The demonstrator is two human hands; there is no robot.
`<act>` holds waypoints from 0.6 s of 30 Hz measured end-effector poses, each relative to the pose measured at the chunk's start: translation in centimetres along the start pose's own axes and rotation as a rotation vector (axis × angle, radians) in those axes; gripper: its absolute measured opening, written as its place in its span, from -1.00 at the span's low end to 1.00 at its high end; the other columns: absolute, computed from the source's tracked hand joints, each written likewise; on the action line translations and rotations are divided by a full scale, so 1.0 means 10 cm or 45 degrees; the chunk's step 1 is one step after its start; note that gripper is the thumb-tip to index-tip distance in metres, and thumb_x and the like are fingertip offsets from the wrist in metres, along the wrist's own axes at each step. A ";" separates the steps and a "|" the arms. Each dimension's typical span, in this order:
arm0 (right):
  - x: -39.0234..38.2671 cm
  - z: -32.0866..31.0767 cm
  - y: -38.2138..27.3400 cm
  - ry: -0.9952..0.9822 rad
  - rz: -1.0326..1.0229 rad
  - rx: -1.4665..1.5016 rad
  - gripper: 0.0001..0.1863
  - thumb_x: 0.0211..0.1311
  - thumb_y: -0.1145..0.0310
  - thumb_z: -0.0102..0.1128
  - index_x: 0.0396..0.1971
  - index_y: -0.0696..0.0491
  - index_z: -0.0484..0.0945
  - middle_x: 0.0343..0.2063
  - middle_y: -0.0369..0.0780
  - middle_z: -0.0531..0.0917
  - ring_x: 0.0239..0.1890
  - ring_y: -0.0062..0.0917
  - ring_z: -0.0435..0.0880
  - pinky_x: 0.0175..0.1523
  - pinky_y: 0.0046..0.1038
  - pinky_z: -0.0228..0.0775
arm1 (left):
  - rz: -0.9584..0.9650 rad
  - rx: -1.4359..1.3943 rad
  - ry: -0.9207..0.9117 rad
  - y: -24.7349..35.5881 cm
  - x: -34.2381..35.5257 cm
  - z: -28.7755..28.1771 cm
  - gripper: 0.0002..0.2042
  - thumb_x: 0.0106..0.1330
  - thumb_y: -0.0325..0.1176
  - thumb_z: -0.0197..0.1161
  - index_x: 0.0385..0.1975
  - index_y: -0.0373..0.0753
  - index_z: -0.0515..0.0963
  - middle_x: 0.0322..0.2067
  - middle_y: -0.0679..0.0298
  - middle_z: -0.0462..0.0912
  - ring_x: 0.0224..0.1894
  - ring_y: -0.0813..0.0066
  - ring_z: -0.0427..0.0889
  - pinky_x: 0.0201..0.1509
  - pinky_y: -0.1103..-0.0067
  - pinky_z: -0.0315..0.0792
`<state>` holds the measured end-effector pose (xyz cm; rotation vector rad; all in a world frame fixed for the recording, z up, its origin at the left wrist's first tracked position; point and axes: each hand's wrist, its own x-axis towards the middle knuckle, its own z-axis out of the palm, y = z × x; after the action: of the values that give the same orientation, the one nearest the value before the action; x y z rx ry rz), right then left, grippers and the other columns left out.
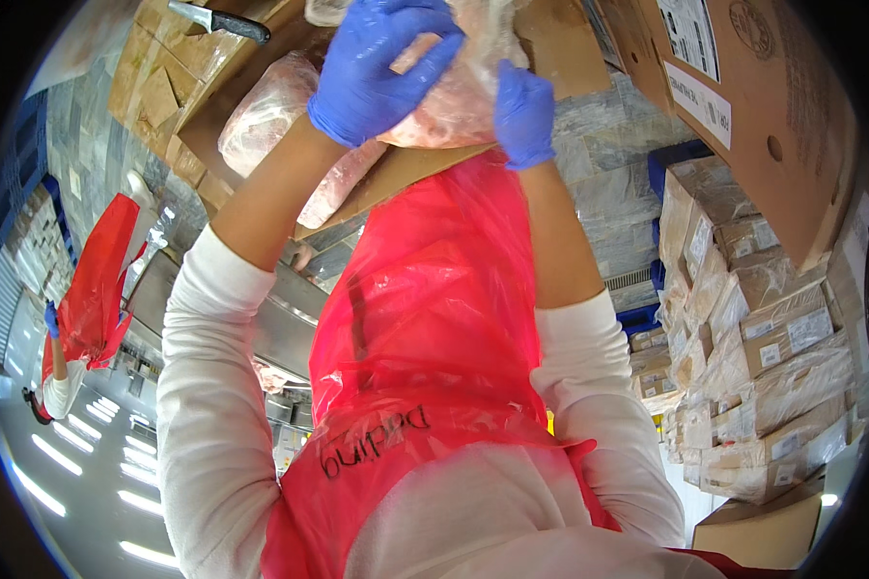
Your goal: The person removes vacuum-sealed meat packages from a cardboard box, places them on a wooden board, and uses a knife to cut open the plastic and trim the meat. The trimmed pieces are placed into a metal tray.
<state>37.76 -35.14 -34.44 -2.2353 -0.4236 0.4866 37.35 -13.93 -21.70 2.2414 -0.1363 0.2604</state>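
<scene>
Both hands wear blue gloves and work over a large piece of pale pink meat [454, 111] partly covered by clear plastic wrap [490, 29]. My left hand [381, 77] curls over the meat's left side, its fingers bent round a fold of the wrap. On the right side, my right hand [524, 116] is closed in a fist, with the edge of the wrap pinched at its thumb. The meat lies in an open cardboard box [357, 200]. A second wrapped piece of meat [270, 116] sits to the left, partly behind my left wrist.
A knife with a black handle [239, 26] lies on cardboard at the upper left. A tall brown carton [743, 96] stands at upper right, above wrapped stacks of boxes [772, 338]. At far left is another person in a red apron [92, 280].
</scene>
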 end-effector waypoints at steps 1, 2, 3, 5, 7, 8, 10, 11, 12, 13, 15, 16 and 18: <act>-0.06 0.00 -0.21 0.012 -0.126 0.003 -0.81 0.23 0.35 0.18 -0.29 0.17 0.58 -0.51 -0.07 0.65 -0.50 -0.23 0.62 -0.31 -0.32 0.49 | 0.019 -0.115 -0.097 0.02 0.03 0.03 -0.78 0.14 -0.54 0.34 -0.20 -0.24 0.57 -0.19 0.10 0.60 -0.10 0.06 0.56 0.05 0.33 0.43; -0.09 0.00 -0.46 0.060 -0.454 -0.111 -0.85 0.19 0.38 0.19 -0.40 0.17 0.60 -0.54 -0.04 0.64 -0.53 -0.17 0.60 -0.33 -0.31 0.47 | 0.029 -0.219 -0.197 0.03 0.04 0.04 -0.74 0.15 -0.47 0.37 -0.15 -0.24 0.57 -0.17 0.08 0.60 -0.07 0.03 0.56 0.07 0.31 0.43; -0.08 0.00 -0.89 0.236 -0.336 0.295 -0.85 0.18 0.38 0.21 -0.47 0.15 0.60 -0.57 -0.04 0.63 -0.52 -0.15 0.60 -0.33 -0.28 0.46 | 0.047 -0.335 -0.302 0.03 0.07 0.06 -0.69 0.16 -0.39 0.39 -0.10 -0.25 0.56 -0.14 0.05 0.61 -0.04 0.01 0.57 0.09 0.28 0.43; -0.23 0.01 -1.44 0.232 -0.246 0.738 -0.85 0.14 0.37 0.24 -0.55 0.11 0.63 -0.63 -0.07 0.60 -0.53 -0.14 0.60 -0.35 -0.22 0.44 | -0.083 -0.243 -0.588 -0.02 0.08 0.10 -0.68 0.34 -0.22 0.26 -0.03 -0.28 0.57 -0.20 0.10 0.66 -0.14 0.25 0.63 0.01 0.44 0.50; -0.43 0.05 -1.66 -0.060 -0.283 0.685 -0.86 0.13 0.34 0.24 -0.55 0.06 0.65 -0.65 -0.12 0.60 -0.54 -0.17 0.59 -0.36 -0.19 0.42 | -0.670 0.056 -1.102 0.14 0.23 -0.01 -0.46 0.30 0.01 0.30 0.08 -0.33 0.51 -0.18 -0.05 0.68 -0.08 0.14 0.69 0.04 0.40 0.53; -0.50 0.08 -1.74 -0.165 -0.293 0.583 -0.85 0.13 0.32 0.23 -0.55 0.03 0.65 -0.64 -0.14 0.60 -0.55 -0.18 0.59 -0.37 -0.19 0.41 | -0.637 0.162 -1.106 0.11 0.11 0.03 -0.39 0.26 0.06 0.32 0.10 -0.35 0.48 -0.18 -0.09 0.67 -0.07 0.09 0.68 0.05 0.37 0.52; -0.61 0.20 -1.85 -0.253 -0.335 0.457 -0.81 0.15 0.29 0.21 -0.60 0.00 0.64 -0.66 -0.15 0.60 -0.57 -0.20 0.58 -0.40 -0.19 0.40 | -0.568 0.376 -1.100 -0.08 -0.27 0.16 -0.26 0.18 0.14 0.36 0.15 -0.40 0.42 -0.17 -0.18 0.65 -0.03 -0.02 0.66 0.08 0.30 0.51; -0.68 0.28 -1.90 -0.244 -0.370 0.437 -0.76 0.16 0.27 0.19 -0.66 -0.01 0.62 -0.68 -0.16 0.59 -0.58 -0.22 0.58 -0.42 -0.19 0.39 | -0.751 0.338 -1.142 -0.09 -0.35 0.15 -0.24 0.16 0.13 0.37 0.13 -0.45 0.39 -0.15 -0.28 0.63 -0.02 -0.12 0.64 0.06 0.25 0.49; -0.74 0.34 -1.93 -0.237 -0.406 0.415 -0.72 0.17 0.25 0.17 -0.71 -0.03 0.61 -0.70 -0.16 0.59 -0.59 -0.23 0.58 -0.44 -0.19 0.38 | -0.794 0.352 -1.128 -0.09 -0.41 0.16 -0.28 0.19 0.10 0.35 0.10 -0.45 0.40 -0.16 -0.27 0.63 -0.04 -0.12 0.64 0.05 0.25 0.50; -0.75 0.33 -1.98 -0.183 -0.549 0.314 -0.68 0.18 0.24 0.14 -0.73 0.00 0.58 -0.70 -0.15 0.58 -0.60 -0.24 0.57 -0.44 -0.20 0.39 | -0.843 0.364 -1.107 -0.11 -0.47 0.16 -0.33 0.22 0.07 0.33 0.07 -0.45 0.42 -0.17 -0.27 0.63 -0.06 -0.12 0.65 0.04 0.25 0.50; -0.81 0.29 -2.01 -0.310 -0.481 0.330 -0.69 0.18 0.25 0.14 -0.73 0.01 0.58 -0.71 -0.15 0.58 -0.60 -0.22 0.57 -0.40 -0.20 0.41 | -0.917 0.311 -0.974 -0.20 -0.69 0.20 -0.42 0.27 0.01 0.28 0.01 -0.44 0.44 -0.17 -0.25 0.63 -0.09 -0.11 0.66 0.02 0.25 0.50; -0.82 0.28 -2.01 -0.376 -0.456 0.333 -0.69 0.17 0.25 0.15 -0.74 0.02 0.58 -0.71 -0.14 0.57 -0.60 -0.21 0.57 -0.38 -0.19 0.41 | -0.942 0.249 -0.852 -0.31 -0.86 0.27 -0.47 0.30 -0.02 0.25 -0.02 -0.43 0.45 -0.17 -0.24 0.64 -0.11 -0.10 0.66 0.01 0.26 0.49; -0.81 0.21 -2.02 -0.426 -0.514 0.210 -0.67 0.17 0.25 0.15 -0.75 0.04 0.57 -0.71 -0.13 0.57 -0.60 -0.18 0.56 -0.32 -0.18 0.42 | -1.007 0.099 -0.775 -0.37 -0.88 0.29 -0.53 0.36 -0.05 0.18 -0.06 -0.43 0.47 -0.17 -0.24 0.63 -0.09 -0.12 0.65 0.02 0.23 0.48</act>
<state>26.85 -24.71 -18.62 -1.8466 -0.9497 0.6519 29.86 -13.77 -28.30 2.1966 0.4415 -0.8486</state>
